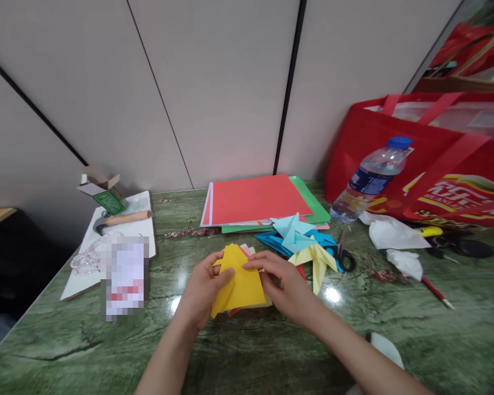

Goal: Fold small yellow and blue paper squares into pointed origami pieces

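Observation:
A folded sheet of yellow paper [241, 291] is between my two hands, with edges of pink and red paper showing from beneath. My left hand [203, 288] grips its left side, the thumb pressed flat on top. On the right side, my right hand [284, 285] has its fingertips on the upper face and the other fingers curled by the edge. Just beyond lie a light blue folded paper piece [293, 233], a pale yellow one [315, 262] and darker blue ones, with black-handled scissors [346, 260] beside them.
Behind the hands lies a stack of coloured sheets [255, 200], red on top. A water bottle [366, 181] leans before a red bag [436, 159]. On the left are a white board [82, 282], a wooden-handled tool [127, 218] and a small green box [113, 202]. A brush [434, 291] lies right.

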Demonstrator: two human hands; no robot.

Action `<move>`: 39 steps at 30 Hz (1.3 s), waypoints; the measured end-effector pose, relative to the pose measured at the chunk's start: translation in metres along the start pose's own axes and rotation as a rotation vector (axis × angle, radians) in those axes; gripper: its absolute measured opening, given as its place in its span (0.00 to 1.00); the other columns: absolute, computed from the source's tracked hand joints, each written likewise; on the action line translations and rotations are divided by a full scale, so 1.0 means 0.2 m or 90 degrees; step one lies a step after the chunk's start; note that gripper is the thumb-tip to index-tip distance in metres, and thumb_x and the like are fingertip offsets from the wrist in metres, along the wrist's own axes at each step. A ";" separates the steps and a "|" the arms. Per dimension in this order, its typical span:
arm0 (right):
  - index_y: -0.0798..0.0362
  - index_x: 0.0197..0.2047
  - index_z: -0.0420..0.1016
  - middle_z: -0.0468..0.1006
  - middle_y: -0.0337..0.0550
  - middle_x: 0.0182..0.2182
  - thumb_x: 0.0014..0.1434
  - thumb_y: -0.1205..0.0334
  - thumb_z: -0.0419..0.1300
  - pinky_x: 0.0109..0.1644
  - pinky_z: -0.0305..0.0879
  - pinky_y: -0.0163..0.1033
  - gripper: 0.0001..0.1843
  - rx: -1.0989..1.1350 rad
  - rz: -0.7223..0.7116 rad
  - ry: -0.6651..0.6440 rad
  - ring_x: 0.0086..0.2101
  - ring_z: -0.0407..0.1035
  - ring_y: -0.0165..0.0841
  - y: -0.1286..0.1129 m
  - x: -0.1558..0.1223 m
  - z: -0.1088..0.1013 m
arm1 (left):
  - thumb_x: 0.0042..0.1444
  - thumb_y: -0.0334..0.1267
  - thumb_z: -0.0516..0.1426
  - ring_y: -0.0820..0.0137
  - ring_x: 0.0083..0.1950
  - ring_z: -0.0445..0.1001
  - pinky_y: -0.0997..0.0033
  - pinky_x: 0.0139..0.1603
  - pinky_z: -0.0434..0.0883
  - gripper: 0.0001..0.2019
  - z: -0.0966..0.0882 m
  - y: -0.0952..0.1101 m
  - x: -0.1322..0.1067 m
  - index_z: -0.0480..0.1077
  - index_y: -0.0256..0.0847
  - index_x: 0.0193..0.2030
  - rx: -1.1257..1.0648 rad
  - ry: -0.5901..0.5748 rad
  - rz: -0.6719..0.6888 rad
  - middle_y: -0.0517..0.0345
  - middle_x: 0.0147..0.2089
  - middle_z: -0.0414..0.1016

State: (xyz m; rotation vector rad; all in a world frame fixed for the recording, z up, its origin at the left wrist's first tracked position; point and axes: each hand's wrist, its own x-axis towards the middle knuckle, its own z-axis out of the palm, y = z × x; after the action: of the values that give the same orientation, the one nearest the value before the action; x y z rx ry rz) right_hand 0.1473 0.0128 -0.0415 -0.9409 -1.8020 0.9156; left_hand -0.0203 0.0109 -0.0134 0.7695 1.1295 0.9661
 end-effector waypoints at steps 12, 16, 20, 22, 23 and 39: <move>0.49 0.40 0.73 0.71 0.43 0.41 0.45 0.79 0.49 0.31 0.65 0.33 0.23 0.027 0.040 -0.002 0.40 0.68 0.33 -0.01 0.00 0.01 | 0.42 0.34 0.63 0.66 0.28 0.77 0.71 0.29 0.71 0.22 0.00 0.01 0.00 0.67 0.34 0.46 0.012 -0.025 -0.016 0.51 0.32 0.79; 0.49 0.37 0.73 0.73 0.43 0.38 0.45 0.77 0.50 0.30 0.66 0.33 0.19 0.030 0.031 0.018 0.39 0.68 0.33 -0.01 0.00 0.01 | 0.39 0.33 0.64 0.65 0.29 0.77 0.71 0.29 0.70 0.22 0.01 0.00 0.00 0.68 0.34 0.44 0.016 -0.007 -0.024 0.50 0.32 0.79; 0.51 0.35 0.72 0.73 0.43 0.37 0.45 0.77 0.51 0.30 0.66 0.33 0.17 0.024 0.039 0.033 0.38 0.68 0.33 0.00 0.00 0.01 | 0.41 0.34 0.64 0.66 0.29 0.76 0.71 0.30 0.70 0.17 0.01 0.00 0.00 0.70 0.33 0.40 0.049 -0.037 -0.004 0.50 0.32 0.79; 0.51 0.35 0.71 0.73 0.42 0.36 0.46 0.76 0.51 0.30 0.66 0.34 0.15 0.011 0.057 0.040 0.35 0.69 0.32 0.00 0.00 0.01 | 0.42 0.34 0.63 0.68 0.29 0.75 0.72 0.30 0.69 0.13 0.01 -0.01 0.00 0.72 0.33 0.36 0.072 -0.052 0.011 0.51 0.31 0.79; 0.51 0.35 0.70 0.73 0.42 0.35 0.46 0.75 0.52 0.30 0.67 0.34 0.14 0.006 0.069 0.044 0.34 0.69 0.32 -0.01 0.00 0.02 | 0.42 0.34 0.63 0.69 0.28 0.75 0.73 0.29 0.69 0.12 0.01 -0.01 0.00 0.72 0.32 0.34 0.082 -0.055 0.016 0.51 0.30 0.78; 0.46 0.48 0.70 0.69 0.45 0.42 0.57 0.66 0.53 0.41 0.68 0.39 0.15 0.030 0.020 0.038 0.39 0.68 0.33 -0.06 0.01 -0.01 | 0.53 0.38 0.53 0.78 0.10 0.65 0.83 0.07 0.57 0.10 0.05 -0.01 -0.03 0.69 0.33 0.27 -0.106 -0.148 -0.158 0.57 0.18 0.71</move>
State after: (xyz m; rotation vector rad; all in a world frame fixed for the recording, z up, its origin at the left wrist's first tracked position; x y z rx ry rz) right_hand 0.1466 0.0093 -0.0301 -0.9596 -1.7124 0.9355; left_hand -0.0116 0.0054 -0.0098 0.5744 0.9049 0.7314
